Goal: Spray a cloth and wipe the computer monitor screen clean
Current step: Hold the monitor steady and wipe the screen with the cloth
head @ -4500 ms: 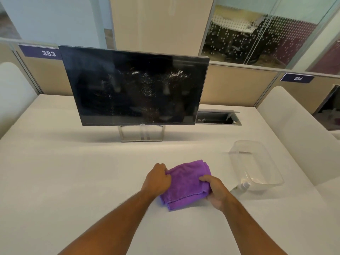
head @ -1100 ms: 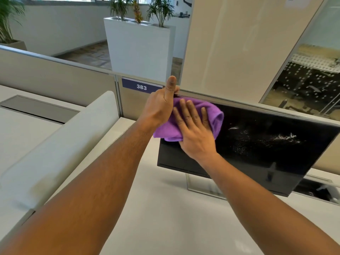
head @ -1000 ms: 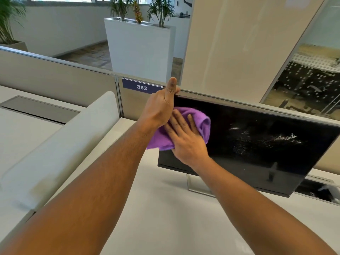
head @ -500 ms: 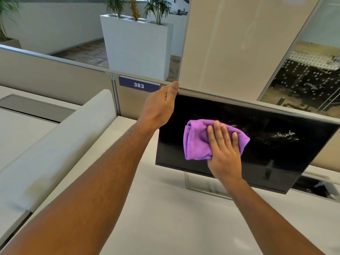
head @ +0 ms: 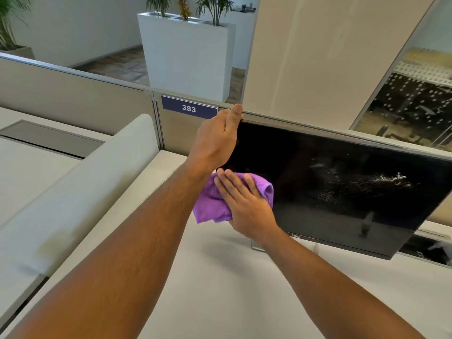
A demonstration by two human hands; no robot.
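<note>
The black monitor point(head: 342, 172) stands on the white desk, its screen facing me, with whitish smears right of centre. My left hand point(head: 215, 140) grips the monitor's top left corner, thumb over the upper edge. My right hand point(head: 244, 204) lies flat on the folded purple cloth point(head: 210, 204) and presses it against the lower left part of the screen. The spray bottle is out of view.
A beige partition with a blue "383" label point(head: 188, 108) runs behind the monitor. A padded white divider point(head: 80, 172) lies to the left. The monitor's metal stand point(head: 256, 245) rests on the white desk point(head: 220, 277). A cable slot point(head: 430, 250) sits at the right.
My right hand has slid the cloth from mid-screen leftward and down to the lower left corner. My left hand has kept hold of the top left corner.
</note>
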